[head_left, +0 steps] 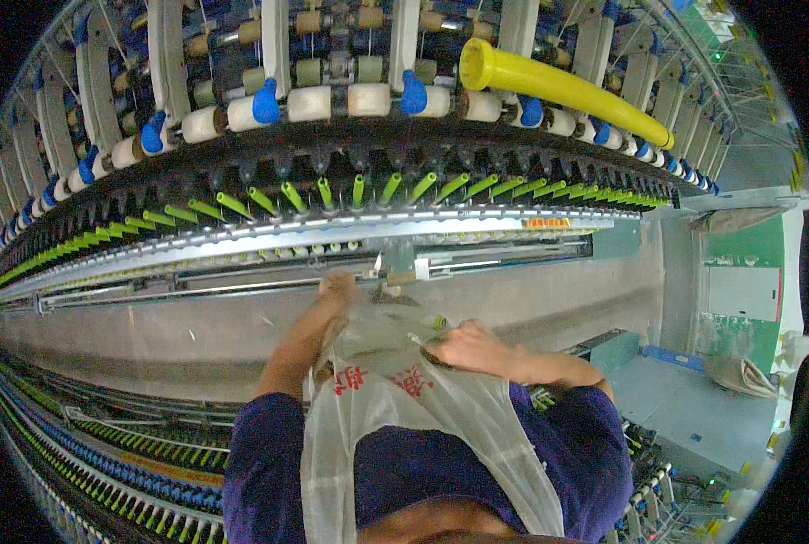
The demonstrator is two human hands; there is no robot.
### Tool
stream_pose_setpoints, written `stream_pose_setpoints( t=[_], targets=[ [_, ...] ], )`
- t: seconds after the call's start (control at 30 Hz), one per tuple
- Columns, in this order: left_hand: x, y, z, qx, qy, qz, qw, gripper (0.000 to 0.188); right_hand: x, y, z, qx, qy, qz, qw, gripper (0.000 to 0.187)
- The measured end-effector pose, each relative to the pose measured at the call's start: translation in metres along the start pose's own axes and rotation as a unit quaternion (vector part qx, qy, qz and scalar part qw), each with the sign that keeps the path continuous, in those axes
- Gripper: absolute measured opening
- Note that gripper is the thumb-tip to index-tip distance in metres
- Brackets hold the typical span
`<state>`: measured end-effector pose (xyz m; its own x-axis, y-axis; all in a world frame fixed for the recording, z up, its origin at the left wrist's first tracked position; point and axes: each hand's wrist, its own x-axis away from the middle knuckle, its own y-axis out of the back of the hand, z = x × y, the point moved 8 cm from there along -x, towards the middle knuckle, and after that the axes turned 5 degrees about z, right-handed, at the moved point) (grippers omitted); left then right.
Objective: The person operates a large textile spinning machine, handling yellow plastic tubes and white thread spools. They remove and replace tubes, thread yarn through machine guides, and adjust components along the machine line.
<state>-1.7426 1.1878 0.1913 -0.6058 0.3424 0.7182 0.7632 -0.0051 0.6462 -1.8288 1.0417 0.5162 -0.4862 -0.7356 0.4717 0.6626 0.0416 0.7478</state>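
Translucent plastic bag [386, 349] against my front; likely light, limp, slippery; grasp by rim. Left hand [336, 290] blurred, right hand [471, 347] curled at bag's edge; whether either pinches, I cannot tell.

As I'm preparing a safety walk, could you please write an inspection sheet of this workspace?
Surface: grey floor between the machines, with pale scraps.
Things at hand: translucent apron with red print; small green tube end beside the right grip.
Clutter: yellow tube slanting over white rollers.
Grips: left grip, a bare hand, blurred near the apron's upper part; right grip, also bare, at the apron's side; holds unclear.
Cables: nothing seen clearly.
Surroundings: green pegs in a row ahead; second machine lower left.
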Motion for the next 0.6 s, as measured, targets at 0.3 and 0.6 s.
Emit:
stream_pose_setpoints(
  t=[0.3,0.6],
  targets=[
    [0.019,0.216,-0.03,0.806,-0.074,-0.202,0.551,0.026,0.0,0.048,-0.037,-0.28,-0.019,-0.231,0.931,0.018],
    [0.051,0.295,-0.075,0.084,-0.071,-0.539,0.835,0.007,-0.051,-0.06,-0.12,-0.195,-0.184,-0.034,0.963,0.029]
  ],
)
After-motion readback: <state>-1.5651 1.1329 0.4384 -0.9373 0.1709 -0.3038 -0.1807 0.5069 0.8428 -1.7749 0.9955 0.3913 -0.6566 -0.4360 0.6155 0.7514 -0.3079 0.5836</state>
